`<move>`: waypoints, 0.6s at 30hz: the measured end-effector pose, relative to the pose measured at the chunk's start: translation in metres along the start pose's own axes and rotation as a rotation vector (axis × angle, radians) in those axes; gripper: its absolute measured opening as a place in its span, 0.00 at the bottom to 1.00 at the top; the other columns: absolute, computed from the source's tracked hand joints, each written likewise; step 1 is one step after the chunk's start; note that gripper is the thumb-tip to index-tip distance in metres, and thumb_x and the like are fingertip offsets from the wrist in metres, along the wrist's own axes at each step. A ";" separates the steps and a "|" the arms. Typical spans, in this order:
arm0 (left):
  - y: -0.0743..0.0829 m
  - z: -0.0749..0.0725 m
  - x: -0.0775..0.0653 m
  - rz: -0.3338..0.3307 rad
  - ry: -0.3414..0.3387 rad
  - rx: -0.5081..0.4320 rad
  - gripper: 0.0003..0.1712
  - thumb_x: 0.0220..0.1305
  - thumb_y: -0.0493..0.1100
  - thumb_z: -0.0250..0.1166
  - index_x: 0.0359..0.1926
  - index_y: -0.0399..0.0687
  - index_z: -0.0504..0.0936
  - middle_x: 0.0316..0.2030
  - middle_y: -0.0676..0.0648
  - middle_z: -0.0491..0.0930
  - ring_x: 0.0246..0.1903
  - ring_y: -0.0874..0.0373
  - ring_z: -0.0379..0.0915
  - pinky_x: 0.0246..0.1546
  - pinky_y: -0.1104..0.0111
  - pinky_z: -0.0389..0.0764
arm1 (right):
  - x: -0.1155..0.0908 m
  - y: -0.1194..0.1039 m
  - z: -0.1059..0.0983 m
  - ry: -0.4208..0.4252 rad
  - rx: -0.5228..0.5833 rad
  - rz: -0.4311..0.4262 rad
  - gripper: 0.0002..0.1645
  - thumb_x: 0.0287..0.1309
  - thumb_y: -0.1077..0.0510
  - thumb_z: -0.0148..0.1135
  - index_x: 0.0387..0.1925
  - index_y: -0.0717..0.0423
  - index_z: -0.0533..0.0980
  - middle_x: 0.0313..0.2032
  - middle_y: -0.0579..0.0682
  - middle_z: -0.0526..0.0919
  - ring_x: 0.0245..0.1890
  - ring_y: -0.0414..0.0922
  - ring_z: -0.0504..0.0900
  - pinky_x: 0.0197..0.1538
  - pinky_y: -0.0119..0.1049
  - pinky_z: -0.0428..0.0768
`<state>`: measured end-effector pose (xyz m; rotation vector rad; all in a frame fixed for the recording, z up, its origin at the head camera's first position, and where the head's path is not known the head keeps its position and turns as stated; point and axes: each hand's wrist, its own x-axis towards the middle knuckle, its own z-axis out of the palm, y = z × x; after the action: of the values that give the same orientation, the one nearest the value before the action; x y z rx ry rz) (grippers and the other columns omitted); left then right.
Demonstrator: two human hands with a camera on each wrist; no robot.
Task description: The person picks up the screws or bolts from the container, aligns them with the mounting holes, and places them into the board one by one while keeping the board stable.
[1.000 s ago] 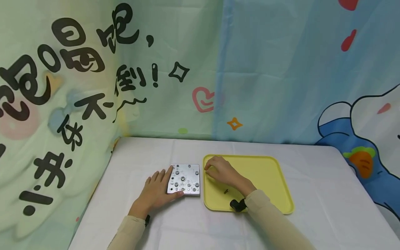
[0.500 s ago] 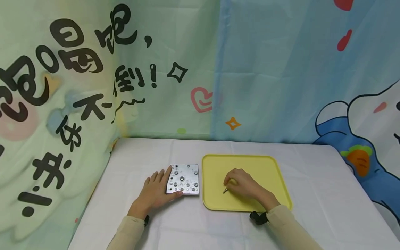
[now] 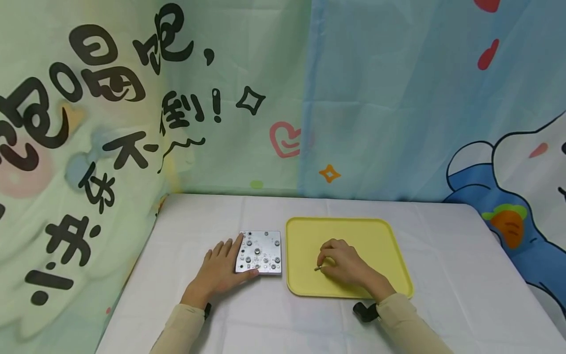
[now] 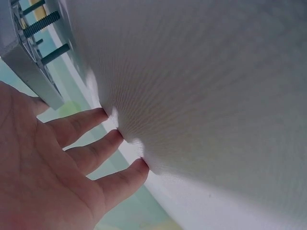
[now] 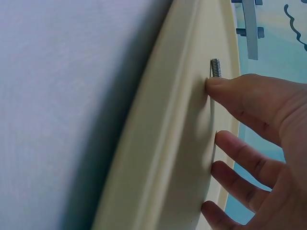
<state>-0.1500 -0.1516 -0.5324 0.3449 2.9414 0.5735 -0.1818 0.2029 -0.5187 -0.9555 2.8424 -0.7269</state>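
Note:
A square metal plate (image 3: 265, 265) with several screw heads on top lies left of the yellow tray (image 3: 393, 285). My left hand (image 3: 217, 276) rests beside it with fingers spread, its index finger and thumb at the plate's edges. Other left fingertips press into the white cloth in the left wrist view, where threaded screw shanks (image 4: 42, 24) stick out from the plate (image 4: 33, 72). Over the tray, my right hand (image 3: 347, 264) pinches a small screw (image 3: 317, 268). Its threaded end (image 5: 216, 68) shows past the thumb in the right wrist view; the rest is hidden.
A white cloth (image 3: 274, 319) covers the table. The tray has a low raised rim (image 3: 289, 246), close to the plate's right side. Printed curtains (image 3: 376, 98) hang behind and on the left. A black wrist device (image 3: 365, 311) hangs by my right sleeve.
My right hand has moved right and nearer from the tray's left edge to the screw lying there, and now pinches it. The screw has turned to nearly level. My left hand stays at the plate.

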 end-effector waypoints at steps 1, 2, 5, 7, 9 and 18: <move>0.000 0.000 0.000 -0.001 -0.001 0.001 0.63 0.56 0.81 0.56 0.80 0.49 0.50 0.71 0.34 0.61 0.70 0.34 0.54 0.67 0.39 0.56 | 0.000 0.000 0.000 0.001 -0.003 0.001 0.11 0.54 0.63 0.71 0.28 0.43 0.81 0.46 0.52 0.79 0.49 0.57 0.74 0.45 0.60 0.73; 0.000 0.001 0.000 -0.001 -0.002 0.003 0.63 0.56 0.81 0.55 0.80 0.49 0.50 0.71 0.34 0.61 0.70 0.35 0.54 0.67 0.39 0.56 | 0.001 -0.001 0.000 0.000 -0.008 0.002 0.10 0.55 0.63 0.71 0.28 0.43 0.81 0.47 0.52 0.79 0.49 0.57 0.74 0.45 0.59 0.73; 0.000 0.001 0.001 0.001 0.000 0.001 0.63 0.56 0.81 0.55 0.80 0.49 0.50 0.71 0.34 0.61 0.70 0.35 0.54 0.66 0.39 0.56 | 0.002 -0.001 -0.001 0.002 -0.015 0.015 0.08 0.56 0.62 0.69 0.28 0.44 0.81 0.47 0.53 0.79 0.49 0.57 0.75 0.45 0.59 0.74; 0.000 0.000 0.001 0.001 -0.001 0.002 0.62 0.56 0.81 0.55 0.80 0.49 0.50 0.71 0.34 0.61 0.70 0.35 0.54 0.66 0.39 0.56 | 0.002 -0.002 -0.001 0.005 -0.004 0.021 0.07 0.58 0.61 0.69 0.28 0.45 0.82 0.48 0.53 0.79 0.49 0.57 0.75 0.45 0.59 0.74; 0.000 -0.001 0.001 0.001 -0.002 -0.001 0.62 0.56 0.81 0.56 0.80 0.49 0.50 0.71 0.33 0.61 0.70 0.34 0.54 0.66 0.39 0.56 | 0.003 -0.003 -0.001 0.012 0.009 0.025 0.07 0.59 0.61 0.68 0.28 0.45 0.82 0.48 0.53 0.80 0.49 0.57 0.75 0.46 0.60 0.74; 0.000 -0.002 0.000 0.004 -0.006 0.010 0.62 0.56 0.81 0.56 0.80 0.50 0.50 0.71 0.34 0.61 0.70 0.35 0.54 0.66 0.39 0.56 | 0.013 -0.010 0.000 0.069 0.054 -0.010 0.05 0.59 0.61 0.69 0.30 0.47 0.82 0.49 0.55 0.80 0.50 0.58 0.76 0.48 0.62 0.73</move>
<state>-0.1508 -0.1524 -0.5312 0.3523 2.9395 0.5576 -0.1870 0.1885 -0.5126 -0.9558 2.8614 -0.8496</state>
